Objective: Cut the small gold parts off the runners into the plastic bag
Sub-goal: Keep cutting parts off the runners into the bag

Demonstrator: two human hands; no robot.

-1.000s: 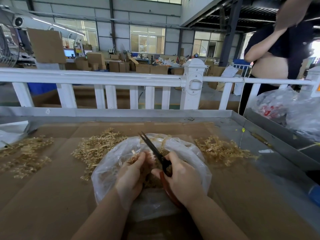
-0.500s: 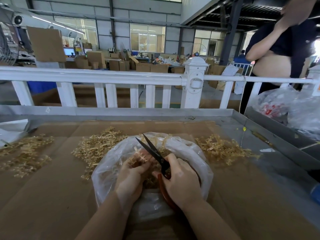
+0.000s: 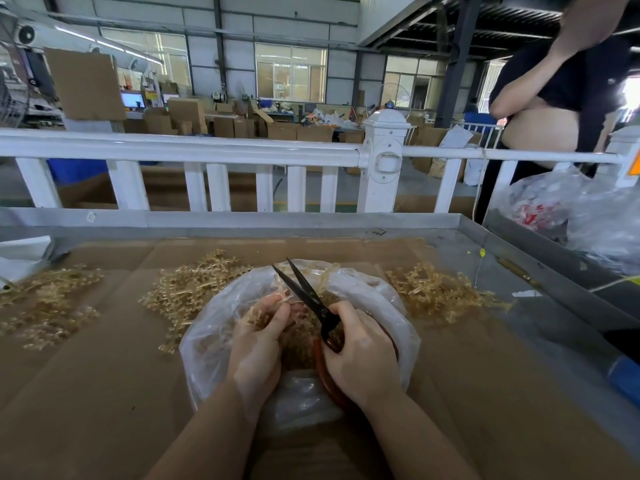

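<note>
Your scissors [image 3: 308, 299] now gape wider than half a second ago, blades parted in a narrow V; their long axis runs from the red handles near you up and leftward, tips pointing away; your right hand [image 3: 360, 355] grips the handles; your left hand [image 3: 258, 344] pinches a gold runner [image 3: 282, 295] at the blades, over the plastic bag [image 3: 377, 299] on the cardboard-covered worktop [image 3: 104, 375]; loose runner piles [image 3: 440, 292] flank it.

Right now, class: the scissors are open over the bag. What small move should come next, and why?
Probably close the scissors. Their blades stand apart, the left hand holds a gold runner beside them, and both sit over the open plastic bag, so a cut part should drop in. The right hand grips the handles.
</note>
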